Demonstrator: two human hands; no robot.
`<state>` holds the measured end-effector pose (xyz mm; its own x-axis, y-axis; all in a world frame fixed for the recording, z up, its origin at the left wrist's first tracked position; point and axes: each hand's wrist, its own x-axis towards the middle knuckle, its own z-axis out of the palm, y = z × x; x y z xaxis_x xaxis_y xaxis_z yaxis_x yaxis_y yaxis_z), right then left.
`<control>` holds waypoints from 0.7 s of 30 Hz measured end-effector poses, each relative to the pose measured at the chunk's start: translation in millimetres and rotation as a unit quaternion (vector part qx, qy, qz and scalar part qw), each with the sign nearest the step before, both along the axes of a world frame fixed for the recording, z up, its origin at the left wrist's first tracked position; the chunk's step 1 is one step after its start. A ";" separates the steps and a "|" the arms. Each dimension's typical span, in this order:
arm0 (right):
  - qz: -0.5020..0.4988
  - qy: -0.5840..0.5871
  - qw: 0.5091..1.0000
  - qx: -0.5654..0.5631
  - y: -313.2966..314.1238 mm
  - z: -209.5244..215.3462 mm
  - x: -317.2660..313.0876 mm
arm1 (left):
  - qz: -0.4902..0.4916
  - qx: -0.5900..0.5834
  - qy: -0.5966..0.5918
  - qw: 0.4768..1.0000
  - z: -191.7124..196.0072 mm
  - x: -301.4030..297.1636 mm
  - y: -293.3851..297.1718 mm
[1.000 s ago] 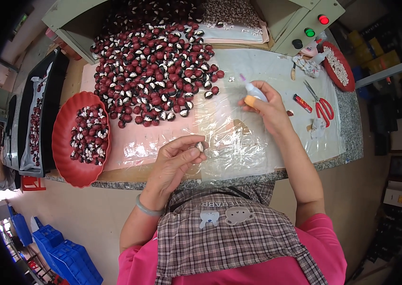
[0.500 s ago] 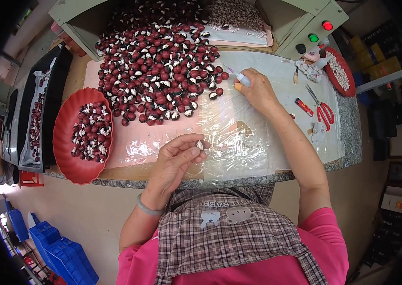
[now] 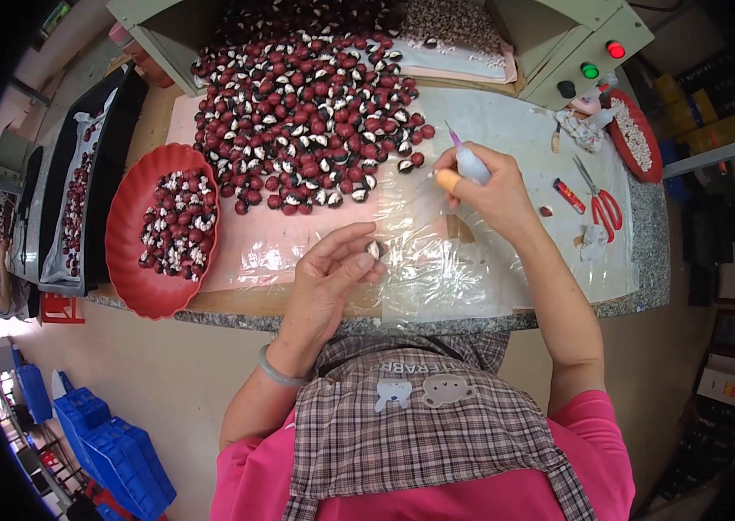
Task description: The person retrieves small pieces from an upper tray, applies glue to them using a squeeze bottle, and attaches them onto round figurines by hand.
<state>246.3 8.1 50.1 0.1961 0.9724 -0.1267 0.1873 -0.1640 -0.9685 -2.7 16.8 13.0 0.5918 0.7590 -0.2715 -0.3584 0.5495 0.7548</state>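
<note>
My left hand (image 3: 332, 276) pinches a small half-round piece (image 3: 374, 250), white with a dark edge, between thumb and fingertips above the plastic-covered worktop. Off to the right, my right hand (image 3: 499, 193) is closed round a small translucent squeeze bottle (image 3: 471, 165) whose thin purple nozzle points up and away. A tan wrap (image 3: 448, 180) covers one of that hand's fingertips. Beyond both hands spreads a big heap of dark red balls (image 3: 315, 130) with black-and-white parts. At the left, a red scalloped bowl (image 3: 124, 234) holds more red balls with small white bits on them.
A pale green metal machine housing (image 3: 558, 61) stands at the back, with small pale pieces (image 3: 454, 35) under it. On the right lie red-handled scissors (image 3: 606, 213), a red tube (image 3: 569, 196) and a red dish (image 3: 648, 165). A black tray (image 3: 107, 174) stands far left.
My right hand has drawn slightly nearer and turned the bottle, so its nozzle points more upward. The left hand still pinches its piece, now turned slightly. The whole view has shifted a little.
</note>
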 end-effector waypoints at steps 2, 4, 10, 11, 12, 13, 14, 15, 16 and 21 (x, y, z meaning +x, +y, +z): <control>0.040 0.074 0.996 -0.010 -17.7 14.8 -24.2 | 0.006 0.022 0.004 1.000 -3.9 -0.7 0.8; 0.058 0.151 0.986 -0.025 -31.6 13.5 -40.2 | 0.012 0.057 0.010 0.998 -2.6 1.8 0.2; 0.033 0.147 0.988 -0.044 -42.4 6.9 -60.7 | 0.004 0.120 0.049 0.992 -6.9 1.5 -2.6; 0.032 0.148 0.987 -0.045 -43.2 6.3 -61.9 | 0.003 0.119 0.050 0.992 -7.0 1.4 -3.2; 0.031 0.142 0.988 -0.051 -43.9 5.9 -62.8 | 0.004 0.143 0.055 0.988 -6.6 1.6 -3.9; 0.031 0.136 0.989 -0.057 -44.6 5.7 -63.6 | 0.006 0.168 0.059 0.984 -5.9 1.8 -4.7; 0.031 0.136 0.988 -0.058 -45.1 5.9 -64.6 | 0.006 0.167 0.060 0.984 -5.0 1.8 -5.4; 0.030 0.121 0.991 -0.056 -45.9 6.3 -65.7 | 0.007 0.182 0.065 0.981 -3.6 1.8 -6.2; 0.029 0.106 0.993 -0.053 -46.8 6.2 -66.8 | 0.008 0.198 0.070 0.978 -2.6 1.9 -7.1; -0.026 0.097 0.995 0.000 -54.8 -9.0 -78.9 | 0.048 0.296 0.143 0.943 -1.2 6.0 -13.0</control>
